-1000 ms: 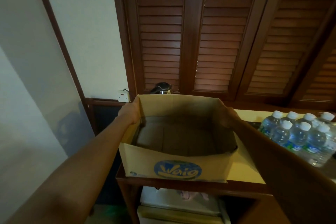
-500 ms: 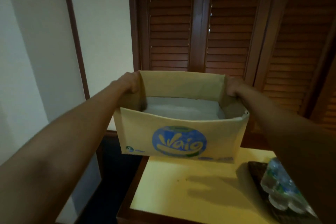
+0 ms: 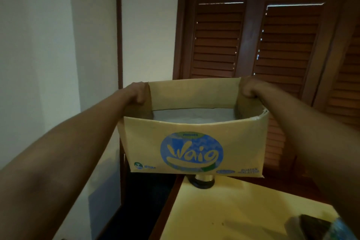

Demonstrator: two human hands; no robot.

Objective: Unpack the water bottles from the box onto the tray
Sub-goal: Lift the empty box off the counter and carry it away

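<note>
I hold an open-topped cardboard box [image 3: 192, 148] with a blue round logo in the air above the yellow tabletop [image 3: 243, 210]. My left hand [image 3: 139, 93] grips its left wall near the far corner. My right hand [image 3: 248, 88] grips the right wall opposite. Only a pale base shows inside the box; no bottle is visible in it. At the lower right corner, a dark tray edge [image 3: 313, 226] and a blurred bit of a water bottle [image 3: 344, 230] peek into view, mostly cut off.
A kettle base [image 3: 203, 180] stands on the tabletop's far edge, just under the box. Dark wooden louvred shutters [image 3: 253, 45] fill the wall behind. A pale wall [image 3: 48, 64] runs along the left, with a dark gap beside the table.
Both hands have lifted the box off the table and raised it higher. The view has tilted up and left, so the bottles have slid almost out of frame.
</note>
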